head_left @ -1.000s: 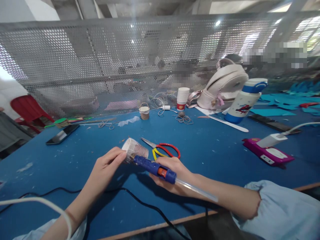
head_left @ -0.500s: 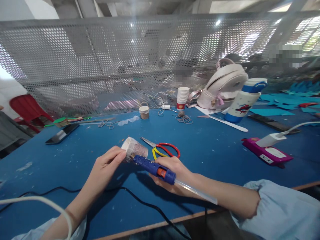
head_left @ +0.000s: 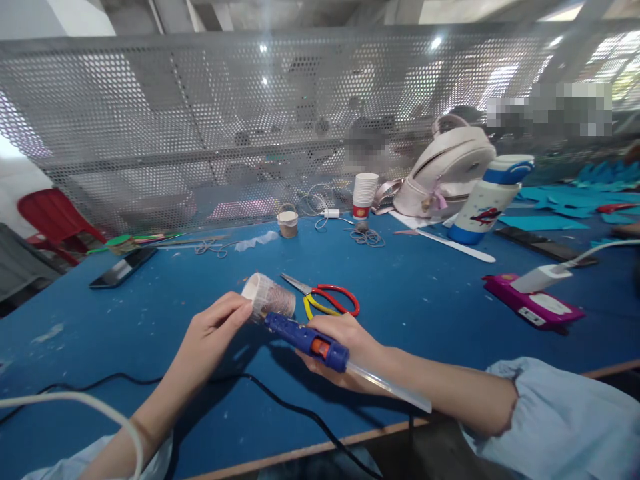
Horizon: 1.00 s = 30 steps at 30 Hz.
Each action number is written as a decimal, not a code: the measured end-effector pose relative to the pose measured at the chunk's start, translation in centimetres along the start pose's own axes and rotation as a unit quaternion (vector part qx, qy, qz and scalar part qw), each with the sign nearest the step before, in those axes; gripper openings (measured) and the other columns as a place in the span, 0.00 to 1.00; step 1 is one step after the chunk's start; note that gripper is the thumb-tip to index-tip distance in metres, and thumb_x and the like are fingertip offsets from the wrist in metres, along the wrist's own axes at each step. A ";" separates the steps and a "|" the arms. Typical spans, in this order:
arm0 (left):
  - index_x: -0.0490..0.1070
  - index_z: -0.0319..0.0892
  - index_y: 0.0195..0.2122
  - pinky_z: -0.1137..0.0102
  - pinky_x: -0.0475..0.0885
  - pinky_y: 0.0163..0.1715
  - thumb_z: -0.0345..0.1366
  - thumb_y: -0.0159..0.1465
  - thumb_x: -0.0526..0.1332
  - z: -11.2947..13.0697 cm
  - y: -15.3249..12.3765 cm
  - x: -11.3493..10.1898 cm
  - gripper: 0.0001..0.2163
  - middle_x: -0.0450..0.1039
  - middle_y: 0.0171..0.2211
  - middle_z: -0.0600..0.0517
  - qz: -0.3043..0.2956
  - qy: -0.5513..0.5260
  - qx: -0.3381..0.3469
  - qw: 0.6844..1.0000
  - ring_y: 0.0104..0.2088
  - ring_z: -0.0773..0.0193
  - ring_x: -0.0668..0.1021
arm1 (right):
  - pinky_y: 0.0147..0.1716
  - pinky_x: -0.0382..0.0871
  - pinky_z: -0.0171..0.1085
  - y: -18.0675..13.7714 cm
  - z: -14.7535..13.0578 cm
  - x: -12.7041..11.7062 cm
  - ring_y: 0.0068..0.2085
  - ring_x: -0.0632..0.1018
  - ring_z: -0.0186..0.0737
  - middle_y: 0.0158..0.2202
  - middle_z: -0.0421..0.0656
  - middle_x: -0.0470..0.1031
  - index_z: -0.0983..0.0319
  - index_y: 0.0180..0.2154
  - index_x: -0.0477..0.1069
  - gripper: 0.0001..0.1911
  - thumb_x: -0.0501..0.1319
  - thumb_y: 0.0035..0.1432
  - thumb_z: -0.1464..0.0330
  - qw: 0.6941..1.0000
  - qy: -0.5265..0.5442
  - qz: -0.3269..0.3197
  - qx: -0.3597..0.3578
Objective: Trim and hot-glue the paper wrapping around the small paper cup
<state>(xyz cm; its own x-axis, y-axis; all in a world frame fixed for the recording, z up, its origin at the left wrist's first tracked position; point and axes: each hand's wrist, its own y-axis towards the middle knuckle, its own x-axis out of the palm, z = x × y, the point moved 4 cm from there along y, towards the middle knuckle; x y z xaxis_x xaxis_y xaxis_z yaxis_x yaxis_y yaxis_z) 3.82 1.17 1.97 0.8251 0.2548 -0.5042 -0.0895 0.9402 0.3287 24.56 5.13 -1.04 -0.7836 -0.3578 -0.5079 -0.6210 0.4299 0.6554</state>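
Two hands work close together over the near part of the blue worktop [head_left: 425, 293]. The left hand [head_left: 215, 333] pinches a small cup [head_left: 267, 300] between thumb and fingertips, holding it on its side just above the surface with one pale end turned up and away. The cup's wall looks wrapped in brownish cord, though the detail is too fine to be sure. Held this way, the wrapped side faces the right hand, which seems to be the reason for the tilt.

The right hand [head_left: 345, 343] is closed round the grip of a blue glue gun [head_left: 305, 337]. Its tip touches or nearly touches the cup's wall, just beside the left fingertips. A clear glue stick [head_left: 390, 390] juts from the back of the gun along the right forearm. The gun lies low and nearly flat, probably so that the tip meets the cup from the side.

A black cable [head_left: 290, 403] runs across the worktop beneath both wrists toward the near edge. Just beyond the right hand lie scissors [head_left: 327, 303] with red and yellow handles, within easy reach. Well beyond the left hand lies a dark phone [head_left: 117, 270]. Far beyond the right hand stand a stack of paper cups [head_left: 365, 195], a pale bag [head_left: 450, 167] and a bottle [head_left: 493, 200].
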 end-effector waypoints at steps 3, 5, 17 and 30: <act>0.74 0.43 0.28 0.72 0.67 0.36 0.47 0.63 0.58 0.2 0.0 0.1 0.15 0.74 0.32 0.51 -0.002 0.003 -0.003 1.000 0.35 0.62 0.74 | 0.23 0.64 0.31 -0.2 0.2 0.3 0.22 0.71 0.33 0.24 0.41 0.73 0.60 0.30 0.66 0.08 0.60 0.55 0.63 1.000 -0.018 -0.012 0.011; 0.74 0.43 0.28 0.72 0.67 0.36 0.48 0.62 0.58 0.4 0.0 0.0 0.15 0.74 0.32 0.51 0.003 0.005 -0.003 1.000 0.35 0.62 0.74 | 0.23 0.64 0.31 -0.1 0.2 0.1 0.22 0.71 0.33 0.24 0.41 0.73 0.60 0.30 0.66 0.08 0.60 0.56 0.63 1.000 -0.026 -0.007 0.006; 0.74 0.43 0.28 0.72 0.68 0.37 0.47 0.63 0.58 0.3 0.0 0.0 0.15 0.74 0.32 0.51 0.002 0.007 -0.001 1.000 0.35 0.62 0.74 | 0.23 0.64 0.31 -0.1 0.3 0.1 0.23 0.71 0.33 0.24 0.41 0.73 0.60 0.29 0.66 0.08 0.61 0.55 0.63 1.000 -0.020 -0.013 0.016; 0.74 0.43 0.27 0.72 0.68 0.36 0.48 0.63 0.58 0.0 -0.1 -0.1 0.15 0.73 0.30 0.52 0.004 -0.001 -0.009 1.000 0.36 0.62 0.74 | 0.23 0.63 0.32 0.1 -0.1 -0.4 0.23 0.71 0.34 0.25 0.41 0.74 0.60 0.30 0.66 0.08 0.59 0.57 0.63 0.999 -0.042 0.014 0.004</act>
<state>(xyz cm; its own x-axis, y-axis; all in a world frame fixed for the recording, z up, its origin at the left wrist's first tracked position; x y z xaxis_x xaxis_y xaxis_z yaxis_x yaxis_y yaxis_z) 3.73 1.11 1.96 0.8258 0.2622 -0.4994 -0.1067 0.9420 0.3182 24.81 5.30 -0.70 -0.7987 -0.2758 -0.5348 -0.5992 0.4460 0.6649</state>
